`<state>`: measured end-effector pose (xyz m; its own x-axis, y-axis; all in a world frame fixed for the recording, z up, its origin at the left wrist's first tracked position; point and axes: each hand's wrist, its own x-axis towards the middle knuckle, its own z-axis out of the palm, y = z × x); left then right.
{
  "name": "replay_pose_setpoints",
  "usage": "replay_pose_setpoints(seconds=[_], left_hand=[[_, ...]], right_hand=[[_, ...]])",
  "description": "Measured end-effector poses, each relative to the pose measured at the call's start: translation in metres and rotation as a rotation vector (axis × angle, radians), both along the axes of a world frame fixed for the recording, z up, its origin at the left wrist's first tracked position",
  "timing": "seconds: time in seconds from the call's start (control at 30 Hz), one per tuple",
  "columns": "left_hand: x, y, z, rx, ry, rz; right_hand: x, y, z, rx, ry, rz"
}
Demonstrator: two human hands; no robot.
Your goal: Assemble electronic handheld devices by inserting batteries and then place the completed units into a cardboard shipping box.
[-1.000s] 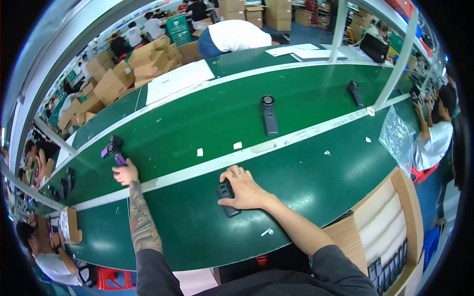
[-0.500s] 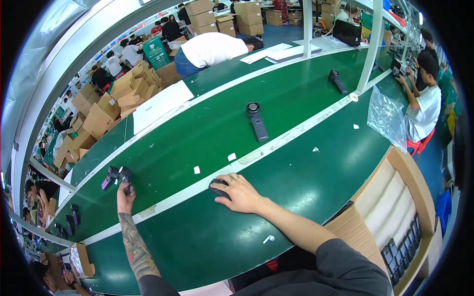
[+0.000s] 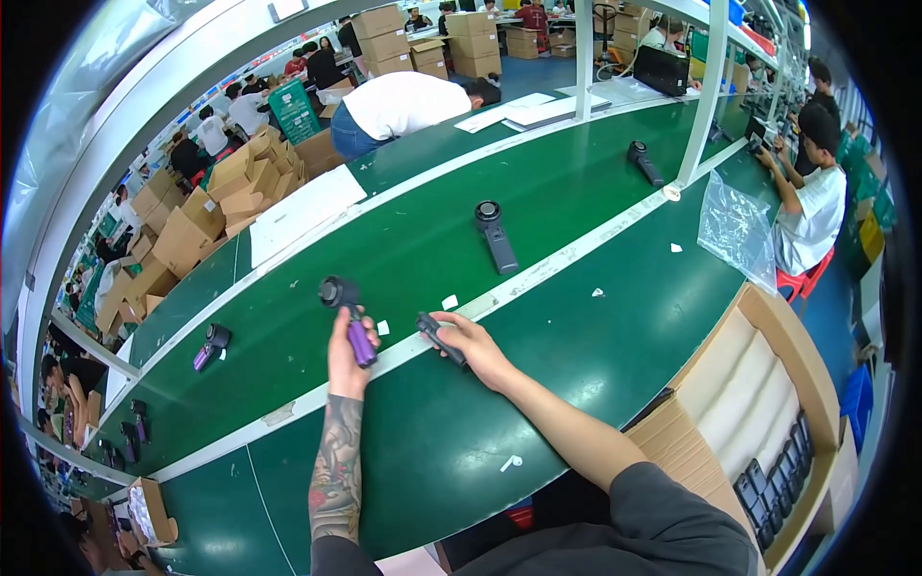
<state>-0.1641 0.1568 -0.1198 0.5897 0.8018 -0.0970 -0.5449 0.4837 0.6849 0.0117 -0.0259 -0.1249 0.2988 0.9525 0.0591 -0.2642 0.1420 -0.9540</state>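
My left hand (image 3: 348, 368) is closed round a handheld fan (image 3: 338, 291) with a dark round head and an exposed purple cylinder in its handle, held above the green belt. Close by on the right, my right hand (image 3: 475, 348) grips a slim dark grey handle cover (image 3: 429, 327) over the pale strip along the belt's near edge. Part of the cover is hidden by the fingers. A whole dark grey fan (image 3: 496, 238) lies on the belt beyond my hands. To the left rests another fan with a purple cylinder (image 3: 205, 355).
More fans lie farther off, a dark one (image 3: 644, 163) at right and several at far left. A white earbud (image 3: 511, 463) lies on the near table. At right are a clear plastic bag (image 3: 735, 230) and a carton (image 3: 824, 403) holding dark parts. Co-workers sit beyond.
My left hand has brought the purple-handled fan rightward from the far left, towards my right hand. My right hand has lifted and turned the dark cover, now seen lengthwise.
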Motion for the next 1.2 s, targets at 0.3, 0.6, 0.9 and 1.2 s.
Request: replay_pose_setpoints(seconds=[0.3,0.6,0.9,1.2], left_hand=[[0.041,-0.074,0.002,0.126,0.147,-0.004],[0.043,-0.091,-0.005,0.157,0.128,-0.087],[0.041,-0.098,0.003,0.407,0.244,-0.071],[0.041,-0.090,-0.007,0.545,0.367,-0.096]], right_hand=[[-0.008,0.001,0.002,0.048,-0.146,-0.150],[-0.021,0.000,0.010,0.142,-0.847,-0.439],[-0.024,0.000,0.009,0.239,-1.223,-0.507],[-0.029,0.002,0.003,-0.007,-0.569,-0.326]])
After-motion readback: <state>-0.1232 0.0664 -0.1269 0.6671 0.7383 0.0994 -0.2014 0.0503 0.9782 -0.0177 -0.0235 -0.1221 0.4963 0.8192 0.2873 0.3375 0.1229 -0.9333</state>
